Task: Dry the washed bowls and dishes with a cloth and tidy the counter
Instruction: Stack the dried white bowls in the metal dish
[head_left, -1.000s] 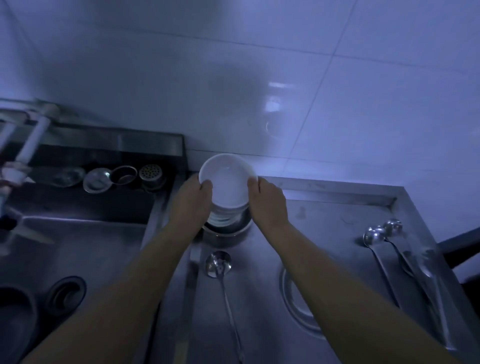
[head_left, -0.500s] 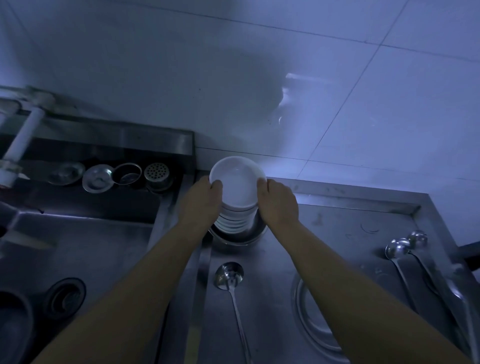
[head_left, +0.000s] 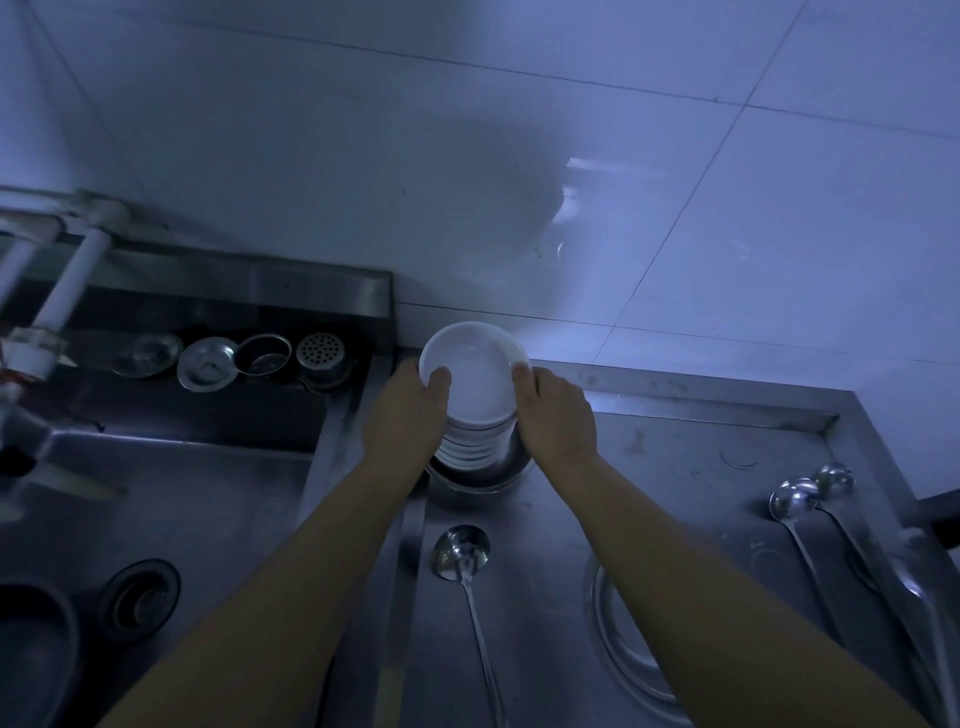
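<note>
1. White porcelain is held at the back edge of the steel worktop (head_left: 649, 467): a stack of bowls (head_left: 475, 410), seated in a metal basin (head_left: 480, 475), stands close against the tiled wall (head_left: 519, 182), just right of the sink's rim.
2. The stack is clasped from both sides. The left hand (head_left: 402, 415) is curled round it with the thumb hooked over the top bowl's rim; the right hand (head_left: 556, 415) is wrapped against the opposite side, fingers bent round the bowls.
3. A slip is judged the chief risk: if the bowls are wet, the top one could slide off, or the column could lean and spill should it be lifted unevenly.
4. No cloth is seen anywhere in view, so drying is judged not yet possible here.
5. A knock against the wall is likely if the stack is tipped away from the person; the sink (head_left: 182, 493) drops away just to the left.
6. Open steel lies to the right of the stack, between it and two ladles (head_left: 810, 499) near the worktop's right edge.
7. Toward the front edge, a single ladle (head_left: 462, 545) and a round ring (head_left: 623, 639) on the worktop narrow the room for setting down.
8. Strainers and plugs (head_left: 234, 356) are lined along the sink's back ledge.
</note>
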